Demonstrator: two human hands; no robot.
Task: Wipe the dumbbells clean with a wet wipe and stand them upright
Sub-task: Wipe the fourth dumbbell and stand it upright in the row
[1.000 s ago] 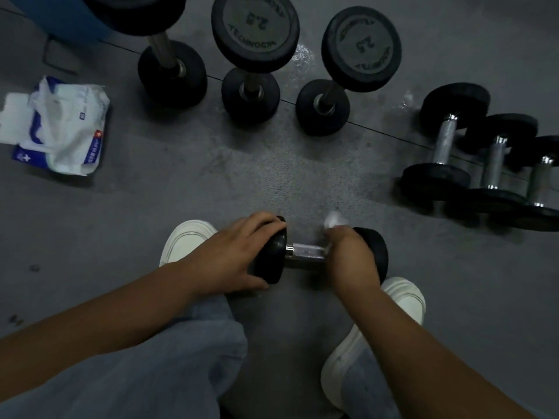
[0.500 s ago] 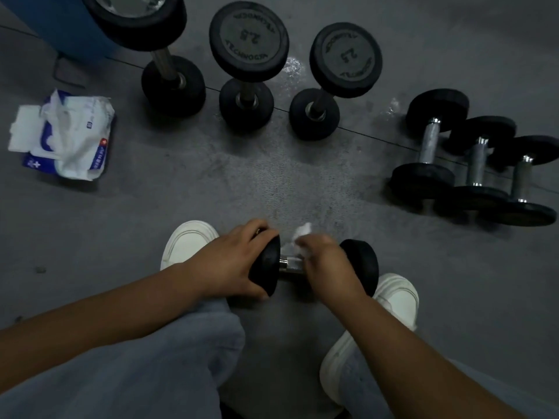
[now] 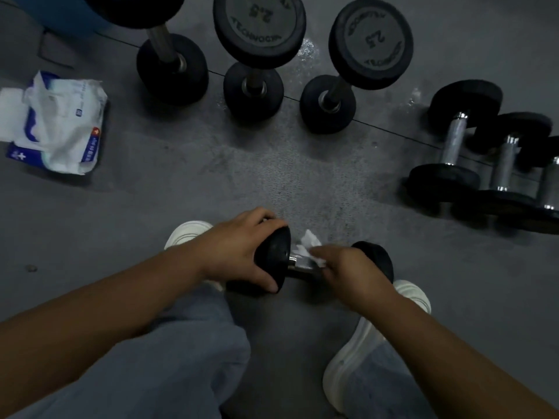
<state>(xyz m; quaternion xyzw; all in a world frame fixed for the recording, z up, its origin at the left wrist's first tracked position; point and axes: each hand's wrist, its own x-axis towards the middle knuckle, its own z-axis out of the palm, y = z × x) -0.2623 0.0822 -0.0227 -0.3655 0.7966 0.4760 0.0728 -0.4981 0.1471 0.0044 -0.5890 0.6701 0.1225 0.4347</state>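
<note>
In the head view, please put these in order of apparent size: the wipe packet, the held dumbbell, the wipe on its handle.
1-2. The wipe packet and the dumbbell: about equal in the frame; the packet lies farther away, so unranked.
3. The wipe: clearly smallest.

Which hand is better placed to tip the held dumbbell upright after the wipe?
Left, probably. The left hand grips one head of the horizontal dumbbell and could lever it up. The right hand is occupied, holding the wet wipe on the handle.
</note>
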